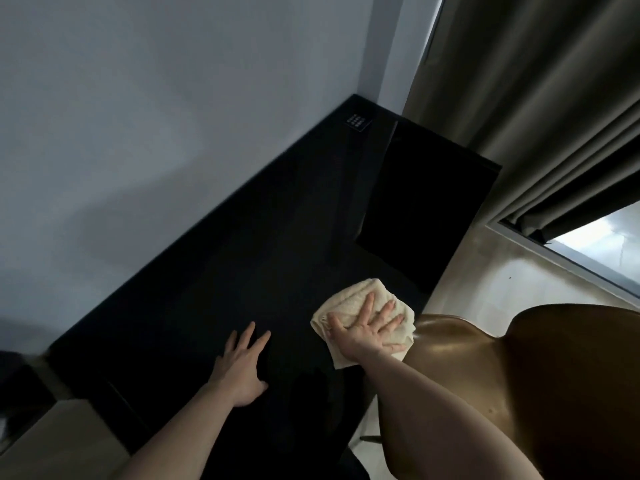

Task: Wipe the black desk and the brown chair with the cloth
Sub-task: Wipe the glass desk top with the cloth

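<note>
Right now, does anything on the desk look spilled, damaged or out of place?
Nothing stands out. The black desk shows no spill or clutter, though it is dark. The right hand presses the cream cloth flat near its edge, beside the brown chair; the left hand rests flat on the desk.

Black desk (214, 258), cream cloth (349, 299) on it

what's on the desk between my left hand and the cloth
Nothing: the head view shows only bare black desk between the left hand, flat on the top, and the cloth under the right hand.
</note>
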`<state>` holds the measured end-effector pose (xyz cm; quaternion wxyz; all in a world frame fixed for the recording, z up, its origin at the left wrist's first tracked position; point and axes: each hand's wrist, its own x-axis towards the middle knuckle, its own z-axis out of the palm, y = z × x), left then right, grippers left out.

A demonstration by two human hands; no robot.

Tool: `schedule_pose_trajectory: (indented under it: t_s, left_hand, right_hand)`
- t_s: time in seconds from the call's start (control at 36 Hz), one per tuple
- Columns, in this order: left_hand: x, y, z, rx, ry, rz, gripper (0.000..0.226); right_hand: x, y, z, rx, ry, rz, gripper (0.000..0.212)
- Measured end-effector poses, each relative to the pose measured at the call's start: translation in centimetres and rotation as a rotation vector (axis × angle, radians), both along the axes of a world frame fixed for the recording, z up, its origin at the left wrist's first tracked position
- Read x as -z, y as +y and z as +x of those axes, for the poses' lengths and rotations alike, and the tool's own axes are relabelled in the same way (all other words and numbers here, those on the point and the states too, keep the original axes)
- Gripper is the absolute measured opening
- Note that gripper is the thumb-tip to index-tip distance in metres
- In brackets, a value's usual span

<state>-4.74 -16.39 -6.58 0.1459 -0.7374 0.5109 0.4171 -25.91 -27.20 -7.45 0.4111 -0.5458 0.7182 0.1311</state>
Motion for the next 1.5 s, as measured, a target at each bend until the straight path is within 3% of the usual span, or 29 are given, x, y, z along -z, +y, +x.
schedule_pose_trajectory:
  t_s: [0.39, 0.89, 1.22, 1.5]
  left_hand:
    - [-0.7, -9.4, -2.3, -0.012, 0.003, -0.088, 0.099]
    - [1.1, -27.7, -8.9, -0.038, -0.011, -0.073, 0.103]
    - [1.3, -24.0, -9.1, -0.005, -0.007, -0.113, 0.095]
    - [1.6, -24.4, -9.2, -0.037, -0.007, -0.114, 0.094]
  right_hand:
    - [0.4, -7.9, -2.7, -0.058, -0.022, -0.013, 0.117]
    - [1.9, -28.8, -8.3, -0.166, -0.05, -0.131, 0.118]
    - [1.1, -29.6, -10.3, -0.231, -0.022, -0.219, 0.108]
    - [0.7, -30.1, -10.6, -0.143, -0.014, -0.116, 0.123]
